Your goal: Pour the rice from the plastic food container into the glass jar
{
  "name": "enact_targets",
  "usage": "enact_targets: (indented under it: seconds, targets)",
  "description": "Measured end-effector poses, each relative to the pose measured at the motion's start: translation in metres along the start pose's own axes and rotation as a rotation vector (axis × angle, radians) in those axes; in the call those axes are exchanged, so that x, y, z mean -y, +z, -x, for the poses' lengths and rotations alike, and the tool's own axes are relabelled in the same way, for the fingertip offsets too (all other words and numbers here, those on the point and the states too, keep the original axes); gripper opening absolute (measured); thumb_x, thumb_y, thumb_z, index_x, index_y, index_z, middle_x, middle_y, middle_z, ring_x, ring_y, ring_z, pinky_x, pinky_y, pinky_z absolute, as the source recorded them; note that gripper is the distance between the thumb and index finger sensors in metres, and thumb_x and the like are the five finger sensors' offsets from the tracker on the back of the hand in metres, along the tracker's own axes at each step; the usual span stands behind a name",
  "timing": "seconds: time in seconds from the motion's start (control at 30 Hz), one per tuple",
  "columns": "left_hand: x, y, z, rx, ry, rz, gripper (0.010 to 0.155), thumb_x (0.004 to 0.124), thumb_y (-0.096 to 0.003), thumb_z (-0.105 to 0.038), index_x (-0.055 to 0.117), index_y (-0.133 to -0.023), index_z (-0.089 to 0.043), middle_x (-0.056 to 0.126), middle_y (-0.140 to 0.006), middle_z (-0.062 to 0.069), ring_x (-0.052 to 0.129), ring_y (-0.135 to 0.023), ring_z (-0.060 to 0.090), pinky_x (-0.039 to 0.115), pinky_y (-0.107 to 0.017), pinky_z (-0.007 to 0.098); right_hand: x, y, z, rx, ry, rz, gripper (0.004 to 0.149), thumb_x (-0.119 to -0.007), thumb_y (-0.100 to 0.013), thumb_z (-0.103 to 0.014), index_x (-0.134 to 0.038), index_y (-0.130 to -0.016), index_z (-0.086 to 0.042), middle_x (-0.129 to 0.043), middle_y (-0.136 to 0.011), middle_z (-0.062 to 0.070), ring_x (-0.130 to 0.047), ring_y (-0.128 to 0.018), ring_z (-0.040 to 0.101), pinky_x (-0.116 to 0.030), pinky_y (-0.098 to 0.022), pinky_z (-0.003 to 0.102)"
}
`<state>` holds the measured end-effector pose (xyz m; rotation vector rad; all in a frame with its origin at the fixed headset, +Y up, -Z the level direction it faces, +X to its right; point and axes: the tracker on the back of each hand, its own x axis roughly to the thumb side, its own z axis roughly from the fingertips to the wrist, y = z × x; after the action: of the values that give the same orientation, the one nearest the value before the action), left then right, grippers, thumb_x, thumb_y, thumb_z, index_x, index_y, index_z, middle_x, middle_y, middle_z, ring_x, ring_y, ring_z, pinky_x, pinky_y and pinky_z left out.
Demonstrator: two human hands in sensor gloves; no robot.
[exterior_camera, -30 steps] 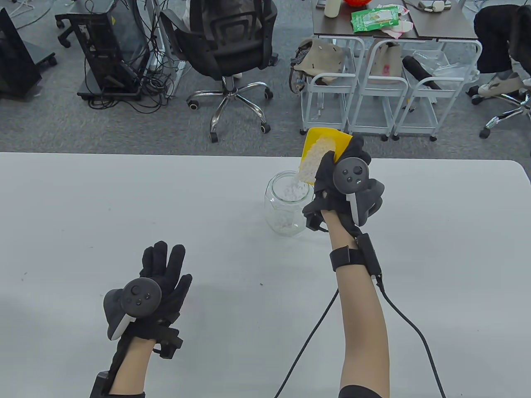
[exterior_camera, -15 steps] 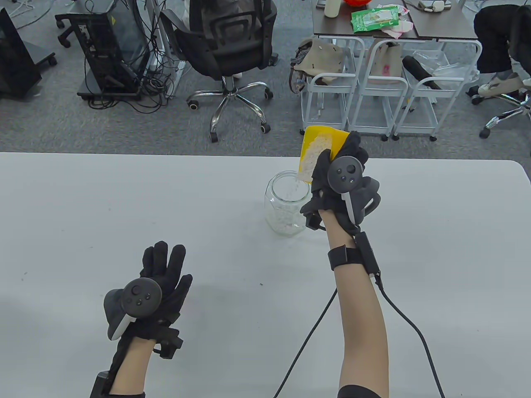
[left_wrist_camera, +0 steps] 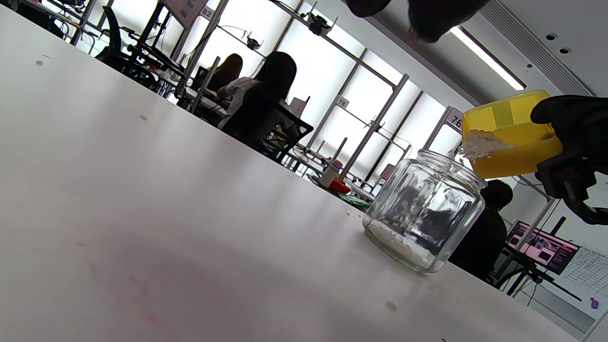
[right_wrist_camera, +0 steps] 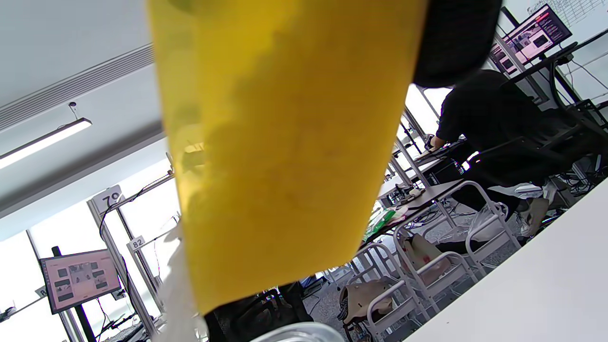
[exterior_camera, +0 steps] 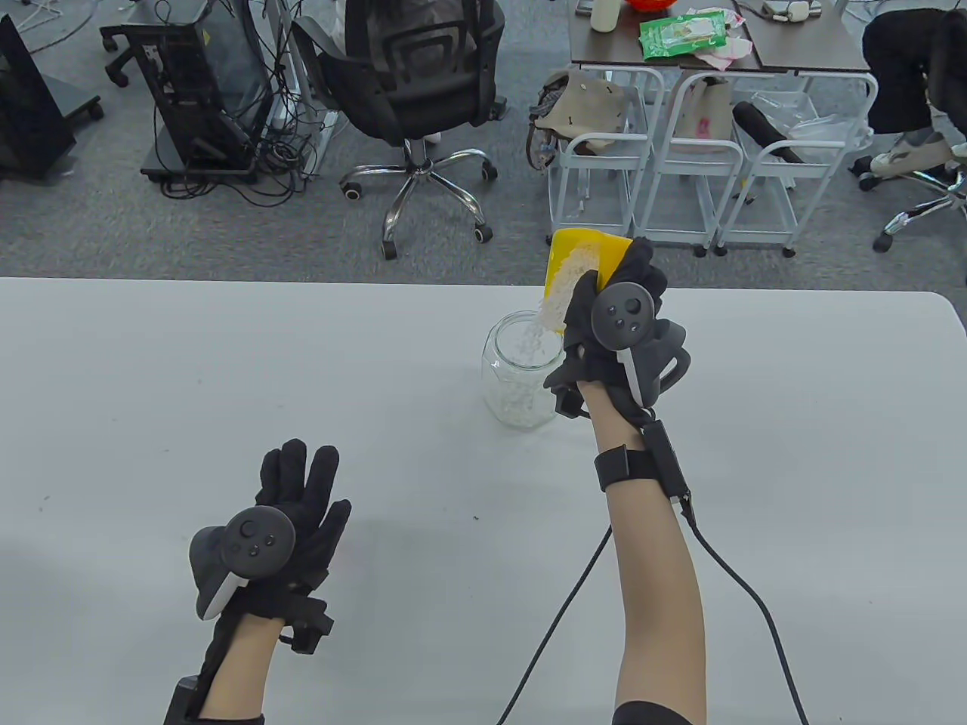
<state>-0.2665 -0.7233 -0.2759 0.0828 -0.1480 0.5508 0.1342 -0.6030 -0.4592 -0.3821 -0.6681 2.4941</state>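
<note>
Right hand [exterior_camera: 616,317] grips the tilted yellow plastic food container [exterior_camera: 585,253] — rice stream thicker than a moment ago — spilling into the clear glass jar [exterior_camera: 521,370], bottom layer growing; left hand [exterior_camera: 291,513] rests, fingers spread, on the surface [exterior_camera: 227,377].

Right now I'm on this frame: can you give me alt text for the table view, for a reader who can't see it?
The right hand holds a tilted yellow plastic container above an open glass jar, and white rice spills from its lower edge into the jar. The left hand lies apart on the white table, fingers spread, holding nothing. Office chairs and carts stand behind.
</note>
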Motion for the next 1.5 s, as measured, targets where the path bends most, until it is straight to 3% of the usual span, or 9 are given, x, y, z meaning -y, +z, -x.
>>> enact_targets:
  seconds: [1.5]
  targets:
    - [0.001, -0.001, -0.002, 0.002, -0.011, 0.005, 0.067, 0.053, -0.0573, -0.053, 0.033, -0.118, -0.035, 0.018, -0.126, 0.015, 0.018, -0.112, 0.044, 0.039, -0.077, 0.066, 0.004, -0.002, -0.016, 0.110, 0.114, 0.059, 0.071, -0.056, -0.066, -0.044, -0.014, -0.112, -0.009, -0.037, -0.103, 0.028, -0.079, -0.071, 0.040, -0.078, -0.047, 0.048]
